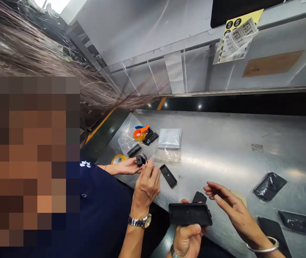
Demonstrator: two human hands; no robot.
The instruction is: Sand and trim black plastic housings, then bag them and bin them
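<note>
My left hand [187, 240] grips a black rectangular tray-shaped case [190, 214] from below, thumb along its near edge and hollow side facing me. Just beyond the case shows a smaller flat black piece [199, 197], partly hidden; I cannot tell whether it rests on the table or is also held. To the right, my right hand [236, 211], with a silver bangle at the wrist, hovers apart from the case, fingers stretched and holding nothing. A narrow black shell [168, 176] lies on the metal table [222, 143] beyond my left hand.
On the left, a co-worker's hands [146, 184] handle a small black part [139, 160]. Tape rolls [118, 159], an orange-handled tool [141, 133] and clear bags [169, 138] lie near them. Bagged black pieces [270, 186] lie right. A shelf [196, 71] overhangs the back.
</note>
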